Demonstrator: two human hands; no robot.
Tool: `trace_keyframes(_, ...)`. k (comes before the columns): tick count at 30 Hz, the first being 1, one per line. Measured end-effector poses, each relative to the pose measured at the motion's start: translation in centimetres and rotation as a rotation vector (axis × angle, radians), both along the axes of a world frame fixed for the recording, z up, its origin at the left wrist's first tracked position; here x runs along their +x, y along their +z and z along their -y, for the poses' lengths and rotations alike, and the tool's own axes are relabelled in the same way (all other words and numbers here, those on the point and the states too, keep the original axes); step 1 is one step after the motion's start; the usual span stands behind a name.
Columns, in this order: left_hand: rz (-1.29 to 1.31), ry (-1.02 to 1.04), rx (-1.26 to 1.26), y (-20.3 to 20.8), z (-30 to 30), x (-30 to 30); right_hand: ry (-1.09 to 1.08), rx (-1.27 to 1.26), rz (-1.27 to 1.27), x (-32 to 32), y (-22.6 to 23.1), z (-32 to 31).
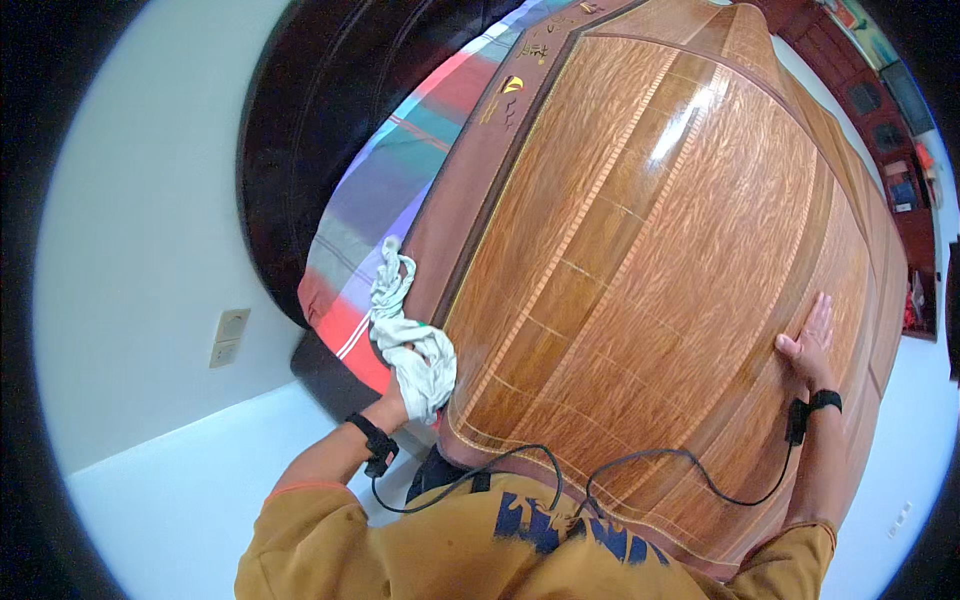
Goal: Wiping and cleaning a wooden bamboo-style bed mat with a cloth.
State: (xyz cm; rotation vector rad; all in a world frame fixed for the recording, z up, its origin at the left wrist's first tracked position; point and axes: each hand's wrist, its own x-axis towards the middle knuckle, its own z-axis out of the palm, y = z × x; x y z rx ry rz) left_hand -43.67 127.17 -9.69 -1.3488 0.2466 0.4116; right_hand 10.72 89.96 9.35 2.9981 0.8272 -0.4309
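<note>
A large glossy mat (700, 220) with a brown wood-grain pattern and a dark reddish border (455, 215) spreads out in front of me. At its near left edge, my left hand (405, 385) is closed on a crumpled white cloth (425, 365). The cloth covers most of its fingers, and a twisted end trails away over the border. My right hand (812, 345) lies flat on the right part of the mat, with nothing in it and its fingers stretched out.
Striped, multicoloured bedding (400, 160) shows beyond the mat's left border, against a dark padded backrest (300, 130). A white wall (150, 250) with a socket plate (229, 335) stands at left. Black cables (650, 455) from my wristbands cross the near edge. A dark red cabinet (890, 140) is at far right.
</note>
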Motion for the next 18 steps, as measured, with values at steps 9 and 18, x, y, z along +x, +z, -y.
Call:
trace_keyframes(9, 1.065, 0.820, -2.502, 27.8, -4.0, 14.4, -0.052, 0.002, 0.053, 0.1, -0.2, 0.0)
trace_keyframes(18, 1.039, 0.767, -2.439, 27.9, -4.5, 11.6, -0.067, -0.039, 0.030, -0.1, -0.5, 0.0)
